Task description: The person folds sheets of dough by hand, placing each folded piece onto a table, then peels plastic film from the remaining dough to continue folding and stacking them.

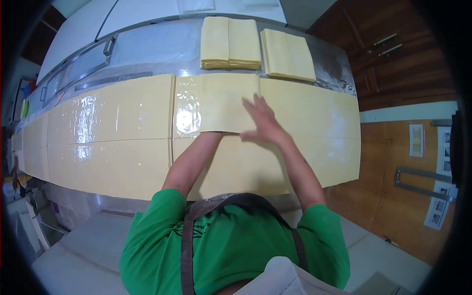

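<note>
Wide pale yellow sheets [314, 162] lie spread along the metal table in front of me. A folded yellow sheet [223, 98] rests on them near the middle, beside a patch of shiny clear film [187, 120]. My left hand is hidden beneath the near edge of this folded piece; only the wrist and forearm show. Over its right edge is my right hand [264, 119], fingers spread and slightly blurred, with nothing held. Whether its fingertips touch the sheet I cannot tell.
Two folded yellow stacks [230, 44] [287, 54] stand at the table's far side. A long metal strip [113, 81] lies at the back left. More yellow sheets under glossy film [108, 113] cover the left side. Wooden cabinets [393, 49] are at the right.
</note>
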Demonstrator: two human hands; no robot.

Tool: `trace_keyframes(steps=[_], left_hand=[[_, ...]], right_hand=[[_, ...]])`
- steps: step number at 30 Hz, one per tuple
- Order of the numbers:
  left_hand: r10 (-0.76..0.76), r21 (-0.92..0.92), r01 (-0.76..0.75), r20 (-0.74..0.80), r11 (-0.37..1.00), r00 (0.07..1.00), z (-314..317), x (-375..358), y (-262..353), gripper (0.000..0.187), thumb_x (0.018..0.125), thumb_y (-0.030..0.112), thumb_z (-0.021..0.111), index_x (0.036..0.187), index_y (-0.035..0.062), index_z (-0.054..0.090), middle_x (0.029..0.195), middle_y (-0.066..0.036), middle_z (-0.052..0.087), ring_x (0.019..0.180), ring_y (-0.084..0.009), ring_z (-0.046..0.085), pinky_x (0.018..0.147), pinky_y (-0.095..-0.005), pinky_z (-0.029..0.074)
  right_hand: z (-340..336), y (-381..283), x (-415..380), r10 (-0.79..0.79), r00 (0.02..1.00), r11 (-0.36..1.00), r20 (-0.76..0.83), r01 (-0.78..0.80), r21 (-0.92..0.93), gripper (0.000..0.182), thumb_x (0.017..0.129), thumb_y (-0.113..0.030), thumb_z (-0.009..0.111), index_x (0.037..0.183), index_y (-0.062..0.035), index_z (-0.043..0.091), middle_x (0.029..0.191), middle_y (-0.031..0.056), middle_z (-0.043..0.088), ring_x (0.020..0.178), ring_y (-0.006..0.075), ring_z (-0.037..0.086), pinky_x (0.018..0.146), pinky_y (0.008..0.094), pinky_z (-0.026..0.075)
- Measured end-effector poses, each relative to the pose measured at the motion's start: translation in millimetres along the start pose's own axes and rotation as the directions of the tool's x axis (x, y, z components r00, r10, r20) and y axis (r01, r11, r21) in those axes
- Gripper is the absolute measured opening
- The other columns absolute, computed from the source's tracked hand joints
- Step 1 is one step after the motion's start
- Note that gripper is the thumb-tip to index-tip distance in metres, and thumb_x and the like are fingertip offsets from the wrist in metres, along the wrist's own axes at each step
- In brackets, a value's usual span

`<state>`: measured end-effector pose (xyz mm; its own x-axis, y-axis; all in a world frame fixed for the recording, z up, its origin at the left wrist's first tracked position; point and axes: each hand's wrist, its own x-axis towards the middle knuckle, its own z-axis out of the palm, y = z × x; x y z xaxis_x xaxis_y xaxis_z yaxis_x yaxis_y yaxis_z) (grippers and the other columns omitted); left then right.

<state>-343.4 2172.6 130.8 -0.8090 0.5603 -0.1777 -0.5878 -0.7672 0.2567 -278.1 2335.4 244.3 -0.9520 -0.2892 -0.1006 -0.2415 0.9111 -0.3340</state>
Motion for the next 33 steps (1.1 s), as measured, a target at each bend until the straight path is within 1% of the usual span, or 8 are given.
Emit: trace_keyframes(steps=[3, 7, 9, 13, 21, 26, 31, 33], left_hand=[[0.087, -0.013, -0.088, -0.097, 0.996, 0.992, -8, 0, 1, 0.052, 0.106, 0.040, 0.040, 0.147, 0.0100, 0.040, 0.141, -0.012, 0.052, 0.127, -0.0283, 0.053, 0.107, -0.0438, 0.045], [0.090, 0.095, -0.070, -0.230, 0.993, 0.969, -5, -9, 7, 0.052, 0.106, 0.044, 0.037, 0.145, 0.0107, 0.042, 0.141, -0.012, 0.052, 0.127, -0.0290, 0.052, 0.106, -0.0436, 0.046], [-0.024, -0.353, 0.022, -0.002, 0.935, 1.000, -13, -28, 20, 0.052, 0.106, 0.043, 0.035, 0.141, 0.0052, 0.045, 0.138, -0.014, 0.054, 0.124, -0.0297, 0.054, 0.103, -0.0436, 0.048], [0.220, 0.235, -0.116, -0.489, 0.965, 0.844, -13, -112, 111, 0.049, 0.105, 0.035, 0.034, 0.126, -0.0045, 0.052, 0.119, -0.019, 0.062, 0.108, -0.0299, 0.064, 0.099, -0.0408, 0.051], [0.401, 0.781, 0.188, -0.492, 0.596, 0.773, -2, -188, 169, 0.047, 0.106, 0.035, 0.038, 0.092, -0.0020, 0.064, 0.080, -0.013, 0.069, 0.077, -0.0220, 0.069, 0.080, -0.0370, 0.056], [0.120, 0.687, 0.566, -0.678, 0.456, 0.725, 2, -191, 163, 0.073, 0.100, 0.063, 0.039, 0.080, -0.0027, 0.063, 0.070, -0.013, 0.066, 0.066, -0.0228, 0.071, 0.064, -0.0330, 0.060], [0.061, 0.670, 0.450, -0.593, 0.590, 0.803, -24, -112, 159, 0.074, 0.094, 0.069, 0.047, 0.090, -0.0031, 0.063, 0.074, -0.013, 0.065, 0.066, -0.0211, 0.068, 0.062, -0.0342, 0.055], [0.489, 0.914, 0.402, -0.374, 0.051, 0.788, -13, -74, 149, 0.061, 0.096, 0.059, 0.052, 0.095, -0.0015, 0.063, 0.080, -0.011, 0.066, 0.071, -0.0201, 0.066, 0.063, -0.0353, 0.052]], right_hand=[[22, -2, -7, 0.002, 0.978, 0.999, 0.209, 0.010, -0.054, 0.088, 0.083, -0.005, 0.064, 0.158, -0.0118, 0.019, 0.161, 0.0305, 0.007, 0.150, 0.0470, -0.001, 0.121, 0.0566, 0.010], [50, 20, -16, -0.124, 0.991, 0.991, 0.047, 0.126, -0.050, 0.085, 0.079, 0.014, 0.046, 0.157, -0.0064, 0.018, 0.159, 0.0318, 0.012, 0.149, 0.0491, 0.007, 0.120, 0.0605, 0.009], [47, 17, -21, -0.092, 0.990, 0.980, 0.105, 0.109, -0.167, 0.079, 0.082, 0.010, 0.049, 0.155, -0.0047, 0.022, 0.158, 0.0324, 0.014, 0.148, 0.0493, 0.009, 0.120, 0.0601, 0.010], [32, -38, -16, -0.267, 0.940, 0.957, 0.213, 0.285, -0.055, 0.060, 0.089, -0.012, 0.063, 0.144, -0.0013, 0.043, 0.155, 0.0293, 0.027, 0.148, 0.0446, 0.019, 0.121, 0.0574, 0.015], [115, -138, 101, -0.587, 0.809, 0.809, -0.028, 0.587, -0.002, 0.042, 0.087, -0.033, 0.069, 0.114, -0.0010, 0.065, 0.123, 0.0172, 0.061, 0.132, 0.0323, 0.046, 0.117, 0.0544, 0.027], [126, -138, 101, -0.606, 0.770, 0.785, -0.199, 0.620, 0.005, 0.018, 0.084, -0.017, 0.065, 0.091, -0.0002, 0.064, 0.091, 0.0142, 0.063, 0.095, 0.0297, 0.062, 0.106, 0.0462, 0.043], [79, -124, 72, -0.512, 0.658, 0.674, -0.552, 0.707, 0.217, 0.013, 0.080, -0.010, 0.070, 0.086, -0.0025, 0.063, 0.084, 0.0111, 0.063, 0.080, 0.0293, 0.062, 0.095, 0.0422, 0.051], [61, -103, 49, -0.511, 0.623, 0.666, -0.593, 0.722, 0.184, 0.011, 0.081, -0.008, 0.069, 0.089, -0.0033, 0.064, 0.088, 0.0111, 0.066, 0.084, 0.0294, 0.064, 0.089, 0.0409, 0.053]])
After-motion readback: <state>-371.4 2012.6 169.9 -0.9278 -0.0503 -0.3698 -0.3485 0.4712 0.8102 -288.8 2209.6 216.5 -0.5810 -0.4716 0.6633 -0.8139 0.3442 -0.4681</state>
